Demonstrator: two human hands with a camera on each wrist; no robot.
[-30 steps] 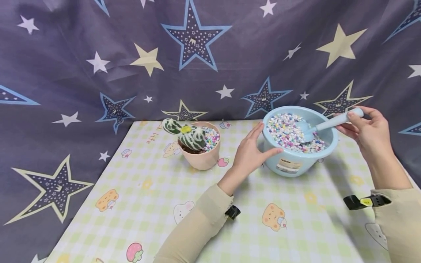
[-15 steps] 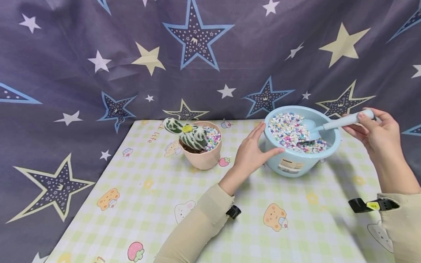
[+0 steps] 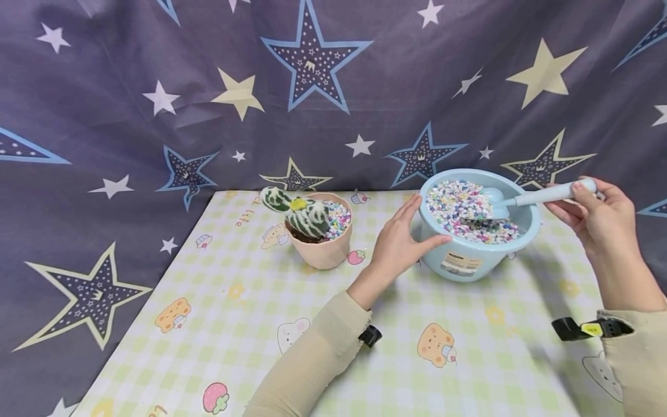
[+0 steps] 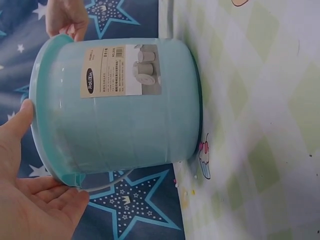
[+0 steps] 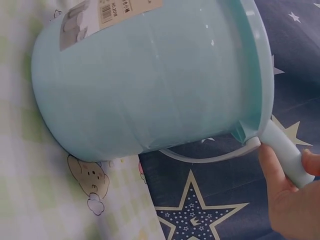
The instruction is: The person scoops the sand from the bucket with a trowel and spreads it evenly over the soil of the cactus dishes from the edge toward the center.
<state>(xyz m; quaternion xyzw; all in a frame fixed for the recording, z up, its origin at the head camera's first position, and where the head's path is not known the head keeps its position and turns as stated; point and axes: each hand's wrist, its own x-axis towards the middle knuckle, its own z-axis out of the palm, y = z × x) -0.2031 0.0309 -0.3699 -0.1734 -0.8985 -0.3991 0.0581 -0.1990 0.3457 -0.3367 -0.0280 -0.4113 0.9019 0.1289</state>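
Note:
A light blue bucket (image 3: 492,260) holds small multicoloured pebbles (image 3: 450,202). My left hand (image 3: 393,246) rests against its left side, thumb and fingers spread along the rim and extended. From the right, my right hand (image 3: 607,220) grips the pale blue handle of a small hand trowel (image 3: 552,193). The trowel's blade lies among the pebbles, its tip partly hidden by them. In the right wrist view, part of the handle (image 5: 285,152) shows beyond the rim, between thumb and fingers. The left wrist view shows the bucket's paper label (image 4: 107,71).
A peach flowerpot (image 3: 325,252) with a cactus (image 3: 307,219), dark soil and coloured pebbles stands left of the bucket. The checked tablecloth (image 3: 375,376) covers the table, and a star-patterned curtain (image 3: 198,52) hangs behind. The bucket's bail handle (image 5: 215,159) hangs down outside.
The trowel and my right hand have moved right, then slightly down, the blade shifting among the pebbles. My left hand stays on the bucket. The whole view has shifted slightly.

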